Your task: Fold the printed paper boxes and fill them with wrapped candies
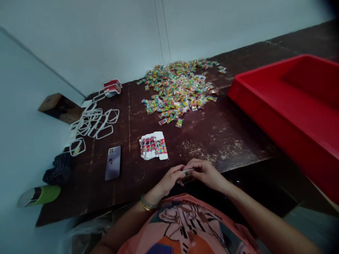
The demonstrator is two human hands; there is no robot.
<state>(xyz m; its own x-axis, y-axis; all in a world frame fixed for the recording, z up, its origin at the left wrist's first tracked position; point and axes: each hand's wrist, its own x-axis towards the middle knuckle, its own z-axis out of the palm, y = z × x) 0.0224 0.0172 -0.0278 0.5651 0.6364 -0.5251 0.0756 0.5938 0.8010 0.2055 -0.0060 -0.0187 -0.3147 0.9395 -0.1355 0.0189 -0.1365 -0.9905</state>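
My left hand (171, 178) and my right hand (205, 173) meet at the near edge of the dark wooden table (227, 137). Both have their fingers curled round a small flat thing (188, 172) held between them; it is too small to name. Just beyond my hands lies a short stack of flat printed carton blanks (153, 145). Farther back a large heap of small colourful wrapped sweets (180, 90) spreads over the table.
A big red plastic tray (291, 106) stands at the right. A phone (113, 163) lies face down at the left, with white plastic frames (95, 123), another carton stack (112, 87), a dark cloth (59, 169) and a green bottle (39, 195).
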